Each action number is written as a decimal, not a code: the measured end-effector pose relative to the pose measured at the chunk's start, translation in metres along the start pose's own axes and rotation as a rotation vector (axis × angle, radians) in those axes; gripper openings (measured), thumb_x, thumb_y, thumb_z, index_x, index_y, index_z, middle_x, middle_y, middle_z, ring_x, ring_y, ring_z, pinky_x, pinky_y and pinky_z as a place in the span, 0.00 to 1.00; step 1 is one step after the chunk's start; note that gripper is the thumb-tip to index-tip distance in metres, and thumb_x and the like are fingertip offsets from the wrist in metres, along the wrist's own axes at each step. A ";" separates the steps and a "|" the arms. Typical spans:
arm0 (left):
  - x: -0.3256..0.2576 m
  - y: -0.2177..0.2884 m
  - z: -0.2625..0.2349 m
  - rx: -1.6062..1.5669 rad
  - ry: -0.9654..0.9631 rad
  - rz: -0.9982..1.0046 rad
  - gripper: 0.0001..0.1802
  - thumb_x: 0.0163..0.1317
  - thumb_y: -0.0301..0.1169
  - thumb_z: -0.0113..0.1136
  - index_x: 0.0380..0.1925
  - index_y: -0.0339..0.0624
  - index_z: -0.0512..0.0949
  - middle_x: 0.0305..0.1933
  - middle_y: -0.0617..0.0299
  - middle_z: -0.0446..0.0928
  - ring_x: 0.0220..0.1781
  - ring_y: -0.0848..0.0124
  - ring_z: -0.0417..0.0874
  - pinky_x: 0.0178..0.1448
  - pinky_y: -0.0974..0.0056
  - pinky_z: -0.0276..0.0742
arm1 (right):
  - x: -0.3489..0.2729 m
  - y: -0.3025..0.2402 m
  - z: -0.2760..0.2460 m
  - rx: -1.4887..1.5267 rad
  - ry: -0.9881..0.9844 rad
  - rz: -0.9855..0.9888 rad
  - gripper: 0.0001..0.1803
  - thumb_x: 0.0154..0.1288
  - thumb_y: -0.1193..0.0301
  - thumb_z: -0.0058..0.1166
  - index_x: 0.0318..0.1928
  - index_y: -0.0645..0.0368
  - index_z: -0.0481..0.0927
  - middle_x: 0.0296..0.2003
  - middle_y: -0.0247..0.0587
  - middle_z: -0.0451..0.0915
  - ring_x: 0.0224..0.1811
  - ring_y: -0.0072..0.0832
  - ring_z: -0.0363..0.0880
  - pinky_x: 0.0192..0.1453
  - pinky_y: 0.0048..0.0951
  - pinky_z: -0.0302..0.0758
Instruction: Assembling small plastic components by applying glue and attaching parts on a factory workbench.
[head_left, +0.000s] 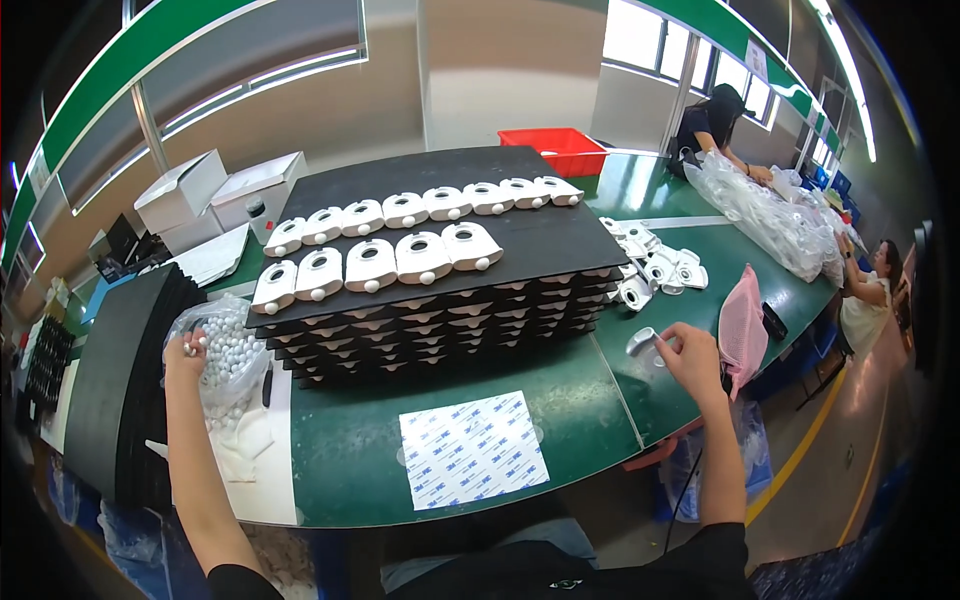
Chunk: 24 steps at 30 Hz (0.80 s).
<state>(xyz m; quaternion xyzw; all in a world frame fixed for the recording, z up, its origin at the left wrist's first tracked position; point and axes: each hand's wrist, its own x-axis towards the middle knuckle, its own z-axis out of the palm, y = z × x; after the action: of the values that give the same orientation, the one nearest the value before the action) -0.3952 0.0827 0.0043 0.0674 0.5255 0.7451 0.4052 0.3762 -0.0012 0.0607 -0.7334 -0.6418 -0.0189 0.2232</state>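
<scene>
My left hand (186, 354) is closed over the clear bag of small white balls (232, 345), with white balls showing at its fingertips. My right hand (692, 360) pinches a curved white plastic part (641, 342) just above the green table. On the top black sheet (540, 235) stand two rows of white plastic housings (371, 265), each with a round opening and most with a white ball at the front edge. Beneath it, several black sheets (440, 335) are stacked with more white parts between them. A loose pile of white housings (660, 265) lies right of the stack.
A patterned white sheet (474, 450) lies on the table's near part. Black boards (125, 390) stand at left, white boxes (215, 195) behind. A red bin (553, 150) is at the back. A pink cloth (742, 330) and co-workers (712, 125) by plastic bags (765, 215) are right.
</scene>
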 end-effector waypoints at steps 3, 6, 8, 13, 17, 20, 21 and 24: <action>-0.022 0.000 0.013 -0.459 0.138 -0.169 0.14 0.63 0.29 0.42 0.45 0.29 0.62 0.42 0.49 0.67 0.29 0.63 0.76 0.28 0.67 0.81 | -0.006 -0.002 0.010 0.459 -0.068 -0.145 0.07 0.52 0.75 0.51 0.32 0.65 0.75 0.20 0.44 0.77 0.23 0.27 0.77 0.30 0.25 0.71; -0.030 0.003 0.010 -0.565 0.135 -0.127 0.12 0.63 0.30 0.42 0.41 0.31 0.65 0.33 0.54 0.68 0.26 0.68 0.73 0.25 0.70 0.78 | -0.015 -0.021 0.018 0.703 -0.092 -0.010 0.07 0.53 0.75 0.51 0.33 0.66 0.76 0.20 0.40 0.76 0.22 0.24 0.74 0.28 0.24 0.69; -0.037 0.007 0.006 -0.589 0.063 -0.154 0.12 0.64 0.31 0.42 0.38 0.32 0.66 0.29 0.57 0.67 0.24 0.71 0.70 0.22 0.72 0.73 | -0.020 -0.030 0.022 0.675 -0.082 -0.052 0.06 0.53 0.76 0.52 0.32 0.66 0.76 0.20 0.37 0.76 0.21 0.21 0.72 0.27 0.21 0.68; -0.133 0.002 0.031 -0.531 -0.446 -0.180 0.15 0.63 0.43 0.48 0.29 0.41 0.68 0.21 0.68 0.62 0.20 0.80 0.61 0.13 0.79 0.46 | -0.029 -0.047 0.034 0.644 -0.109 -0.099 0.14 0.52 0.79 0.56 0.40 0.65 0.71 0.22 0.32 0.75 0.22 0.12 0.69 0.25 0.15 0.65; -0.258 -0.035 0.084 -0.338 -0.707 -0.059 0.17 0.63 0.47 0.45 0.36 0.45 0.69 0.22 0.74 0.62 0.19 0.86 0.58 0.11 0.80 0.45 | -0.043 -0.076 0.050 1.145 -0.200 -0.062 0.23 0.55 0.80 0.54 0.53 0.64 0.66 0.29 0.37 0.76 0.29 0.16 0.73 0.30 0.16 0.69; -0.306 -0.087 0.112 -0.340 -0.939 -0.386 0.20 0.58 0.54 0.47 0.37 0.51 0.71 0.21 0.76 0.59 0.18 0.86 0.55 0.13 0.82 0.43 | -0.058 -0.094 0.073 1.191 -0.466 -0.066 0.17 0.59 0.78 0.50 0.49 0.66 0.70 0.32 0.35 0.75 0.32 0.17 0.73 0.34 0.16 0.71; -0.315 -0.102 0.120 -0.307 -0.947 -0.482 0.21 0.58 0.54 0.47 0.38 0.50 0.71 0.23 0.75 0.58 0.19 0.86 0.54 0.14 0.82 0.43 | -0.063 -0.108 0.075 1.271 -0.498 -0.044 0.11 0.60 0.77 0.49 0.44 0.66 0.72 0.31 0.35 0.75 0.32 0.16 0.73 0.34 0.16 0.71; -0.324 -0.138 0.140 -0.171 -0.932 -0.628 0.20 0.61 0.44 0.51 0.47 0.42 0.68 0.25 0.71 0.60 0.20 0.85 0.55 0.15 0.82 0.44 | -0.073 -0.130 0.099 1.374 -0.546 -0.044 0.05 0.61 0.78 0.47 0.38 0.64 0.71 0.28 0.33 0.75 0.29 0.15 0.72 0.34 0.16 0.70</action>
<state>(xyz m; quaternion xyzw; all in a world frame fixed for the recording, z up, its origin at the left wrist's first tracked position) -0.0329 -0.0174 0.0555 0.1967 0.2239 0.5203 0.8003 0.2141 -0.0246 -0.0113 -0.3940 -0.5562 0.5658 0.4639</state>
